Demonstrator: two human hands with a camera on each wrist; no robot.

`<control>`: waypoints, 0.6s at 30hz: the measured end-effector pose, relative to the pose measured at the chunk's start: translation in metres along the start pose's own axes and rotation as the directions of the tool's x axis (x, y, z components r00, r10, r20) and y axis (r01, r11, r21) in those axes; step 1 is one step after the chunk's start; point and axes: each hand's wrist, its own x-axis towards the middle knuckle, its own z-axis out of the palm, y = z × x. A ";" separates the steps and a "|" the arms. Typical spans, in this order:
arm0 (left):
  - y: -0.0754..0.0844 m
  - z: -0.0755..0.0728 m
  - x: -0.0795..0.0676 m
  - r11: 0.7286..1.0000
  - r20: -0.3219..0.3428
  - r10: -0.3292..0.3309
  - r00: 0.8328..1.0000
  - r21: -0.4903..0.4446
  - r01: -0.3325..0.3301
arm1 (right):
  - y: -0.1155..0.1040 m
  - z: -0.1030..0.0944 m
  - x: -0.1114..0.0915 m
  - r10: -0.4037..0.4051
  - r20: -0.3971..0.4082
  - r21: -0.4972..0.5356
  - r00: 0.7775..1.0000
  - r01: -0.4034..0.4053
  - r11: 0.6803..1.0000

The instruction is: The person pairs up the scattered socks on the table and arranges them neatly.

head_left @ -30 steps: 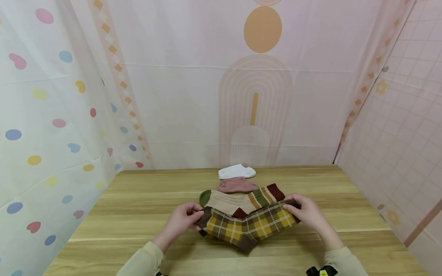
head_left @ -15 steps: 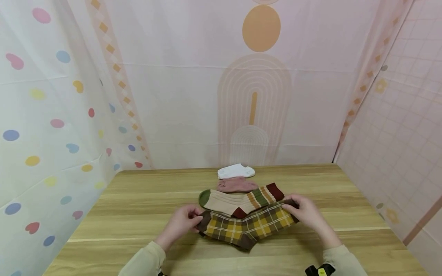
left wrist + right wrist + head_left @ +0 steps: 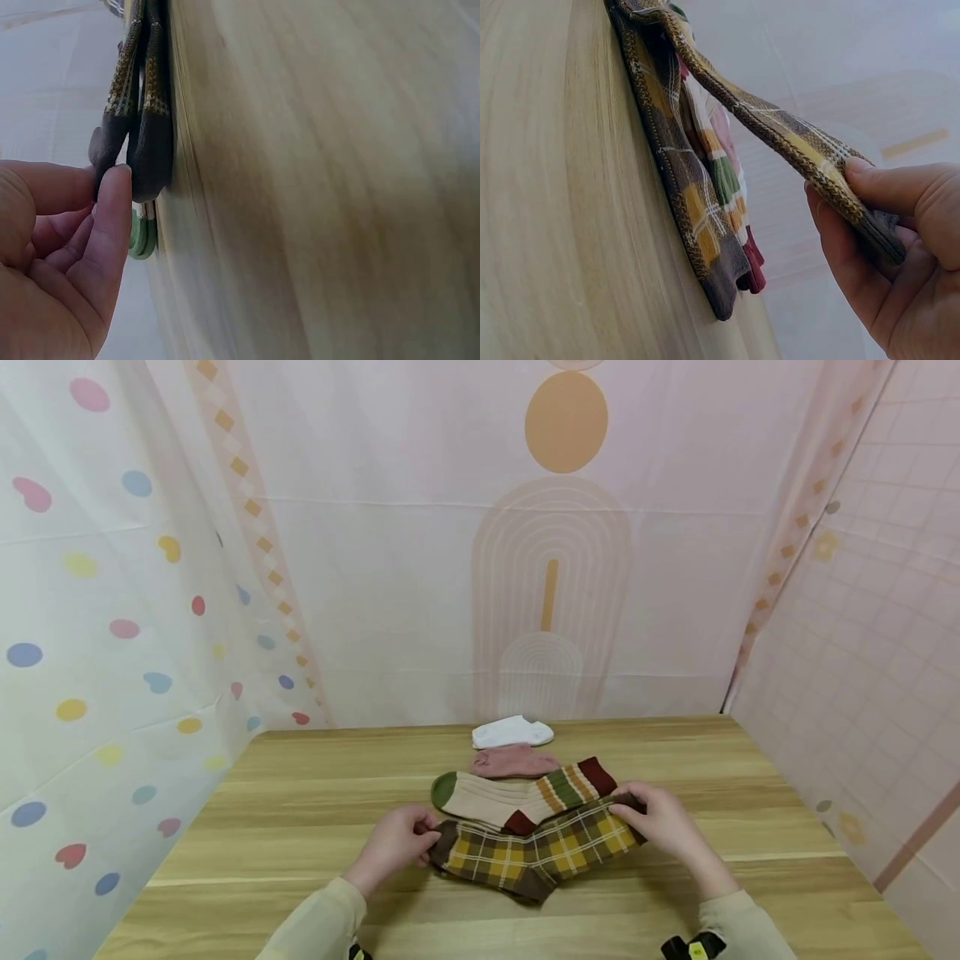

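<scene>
A yellow-and-brown plaid sock (image 3: 573,847) stretches between my two hands. My left hand (image 3: 401,843) pinches its dark brown toe (image 3: 112,142) between thumb and fingers. At the other end, my right hand (image 3: 663,818) grips the dark cuff, which is lifted off the table. Beneath it lies a matching plaid sock (image 3: 697,217), flat on the wood and mostly hidden in the head view. Just behind is a beige sock (image 3: 487,800) with green toe, striped leg and dark red heel and cuff.
Farther back on the wooden table (image 3: 315,793) lie a pink sock (image 3: 513,762) and, near the rear edge, a white low-cut sock (image 3: 512,732). Patterned cloth curtains (image 3: 375,568) surround the table at the back and both sides.
The toe end of the held plaid sock has come down slightly with my left hand, covering more of the sock underneath. My right hand has barely moved.
</scene>
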 end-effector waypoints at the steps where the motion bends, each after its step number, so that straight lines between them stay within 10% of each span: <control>1: 0.000 0.000 0.000 1.000 0.001 0.003 1.000 0.011 -0.003 | 0.000 0.000 0.000 0.000 0.000 -0.001 1.000 0.000 1.000; 18: 0.011 -0.005 0.007 0.907 -0.103 0.171 0.980 0.405 -0.116 | -0.001 0.000 0.002 0.004 0.000 0.019 1.000 -0.004 1.000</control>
